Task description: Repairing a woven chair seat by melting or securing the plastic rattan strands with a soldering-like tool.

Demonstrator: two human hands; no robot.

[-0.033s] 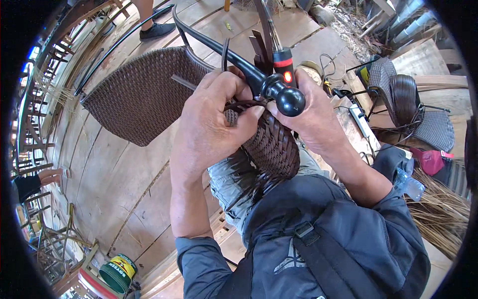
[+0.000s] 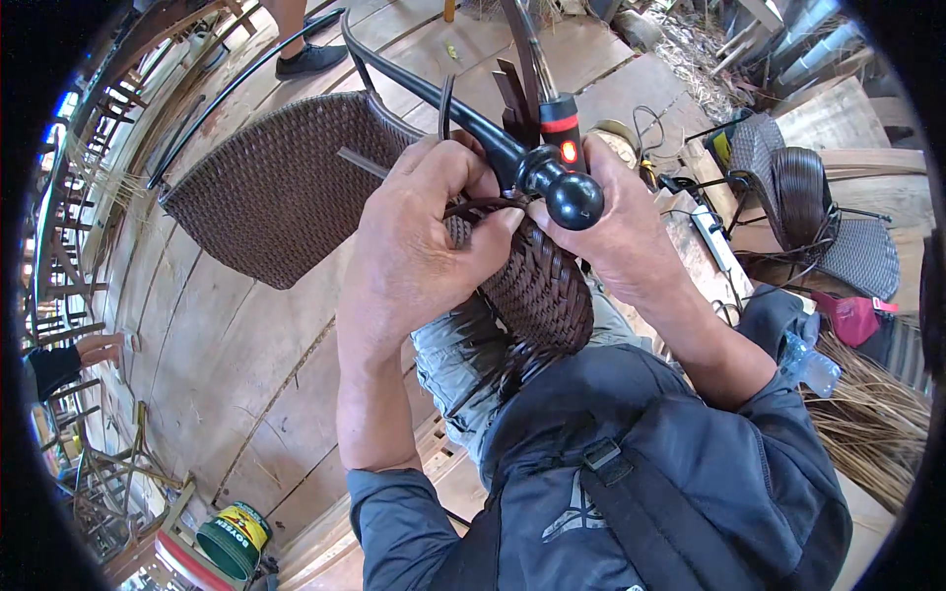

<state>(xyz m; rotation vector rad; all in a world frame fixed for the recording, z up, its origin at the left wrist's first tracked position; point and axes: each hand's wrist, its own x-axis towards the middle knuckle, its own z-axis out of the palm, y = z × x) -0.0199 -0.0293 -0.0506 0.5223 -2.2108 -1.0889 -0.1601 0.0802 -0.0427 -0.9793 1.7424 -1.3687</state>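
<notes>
The left hand is curled shut, its fingertips pinching a dark brown flat weaving strand against the woven part. The right hand is closed around the same spot from the other side, beside the black metal tube frame with its round black end knob. The frame's long axis runs from the knob up and to the left, away from the person. A brown woven wicker panel hangs from that frame to the left, and a narrower woven section drops toward the person's lap. A black tool with red bands stands just behind the knob. On the plank floor, at lower left, sits a green round can with a yellow label; its contents cannot be seen. Finished wicker chairs stand at the right, above a heap of loose straw-coloured strands.
</notes>
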